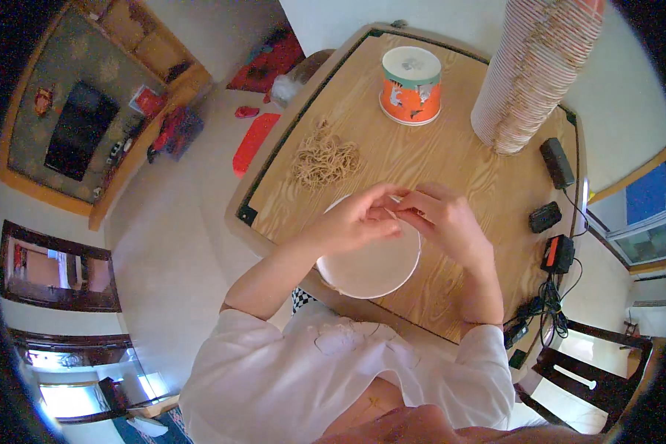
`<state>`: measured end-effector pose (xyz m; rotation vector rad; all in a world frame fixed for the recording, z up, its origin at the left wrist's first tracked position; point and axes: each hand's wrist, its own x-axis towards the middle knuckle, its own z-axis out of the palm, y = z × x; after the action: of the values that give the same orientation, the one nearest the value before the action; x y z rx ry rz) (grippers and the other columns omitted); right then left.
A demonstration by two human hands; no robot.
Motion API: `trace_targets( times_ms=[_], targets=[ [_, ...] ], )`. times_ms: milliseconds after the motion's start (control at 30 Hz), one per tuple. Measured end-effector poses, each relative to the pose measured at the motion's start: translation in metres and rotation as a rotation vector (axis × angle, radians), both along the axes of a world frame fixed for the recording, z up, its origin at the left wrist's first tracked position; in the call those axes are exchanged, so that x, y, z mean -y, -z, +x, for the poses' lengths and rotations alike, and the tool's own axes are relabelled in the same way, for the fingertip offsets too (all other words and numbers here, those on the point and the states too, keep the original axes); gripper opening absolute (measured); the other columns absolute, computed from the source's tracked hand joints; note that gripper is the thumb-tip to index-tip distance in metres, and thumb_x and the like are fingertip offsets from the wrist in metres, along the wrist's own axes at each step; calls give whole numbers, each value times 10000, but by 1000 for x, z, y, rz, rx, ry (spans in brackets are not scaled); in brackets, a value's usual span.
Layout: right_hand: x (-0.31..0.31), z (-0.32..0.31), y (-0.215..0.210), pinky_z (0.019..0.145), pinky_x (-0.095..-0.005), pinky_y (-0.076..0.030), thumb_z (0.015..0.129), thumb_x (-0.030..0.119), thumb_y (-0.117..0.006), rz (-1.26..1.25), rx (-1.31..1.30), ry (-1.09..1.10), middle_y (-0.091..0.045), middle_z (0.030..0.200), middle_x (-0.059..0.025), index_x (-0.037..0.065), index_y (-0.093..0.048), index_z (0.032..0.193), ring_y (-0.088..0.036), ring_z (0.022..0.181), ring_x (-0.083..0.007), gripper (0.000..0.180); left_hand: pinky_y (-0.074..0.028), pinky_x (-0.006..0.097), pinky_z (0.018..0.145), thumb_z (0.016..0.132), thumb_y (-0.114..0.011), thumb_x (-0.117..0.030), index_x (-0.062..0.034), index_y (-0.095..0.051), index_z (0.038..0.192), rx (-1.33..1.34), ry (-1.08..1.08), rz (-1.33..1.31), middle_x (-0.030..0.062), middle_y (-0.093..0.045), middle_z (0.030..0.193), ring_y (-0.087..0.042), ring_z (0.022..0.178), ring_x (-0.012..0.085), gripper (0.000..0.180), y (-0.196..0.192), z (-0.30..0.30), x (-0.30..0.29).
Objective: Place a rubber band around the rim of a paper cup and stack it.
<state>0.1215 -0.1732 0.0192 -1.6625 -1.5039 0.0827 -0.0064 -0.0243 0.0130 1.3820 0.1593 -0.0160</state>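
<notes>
The head fisheye looks down over the table (422, 157).

Paper-like surfaces over wood grain, as I see it remotely.
From the white bowl (370, 268), smooth and matt like coated paper, I read a slightly glossy orange tub (412, 103) at twelve o'clock, a ridged, papery stack (529, 78) at one, matt tan strands (325, 163) at eleven, a dark plastic block (557, 163) at two; the tabletop (436, 159) looks wood-grained, the shirt (274, 374) at seven soft cloth.
</notes>
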Motion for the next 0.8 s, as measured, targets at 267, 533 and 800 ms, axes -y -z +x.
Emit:
trace_targets(
  times_ms=[267,533,800],
  targets=[
    [-8,7,13,644,-372,-483,758,89,-659,-92,47,-108,-593,786,-95,51,-611,834,-587,756,-285,99,-440,212,561,846,-611,-61,-10,-597,1014,-195,-18,338,24,-630,806,-537,634,68,177,14,3,-20],
    [-8,10,14,653,-375,-483,761,77,-650,-146,-16,-57,-594,794,-98,42,-592,834,-593,762,-290,99,-492,221,645,837,-629,-70,-3,-618,861,-29,-104,512,45,-647,822,-614,755,101,72,21,2,-18],
    [-10,10,12,642,-375,-483,769,71,-646,-165,-9,-31,-598,813,-111,30,-578,849,-596,758,-303,112,-515,246,637,842,-612,-63,-6,-615,861,-209,-101,292,53,-655,819,-624,741,130,61,21,6,-25]
  ],
)
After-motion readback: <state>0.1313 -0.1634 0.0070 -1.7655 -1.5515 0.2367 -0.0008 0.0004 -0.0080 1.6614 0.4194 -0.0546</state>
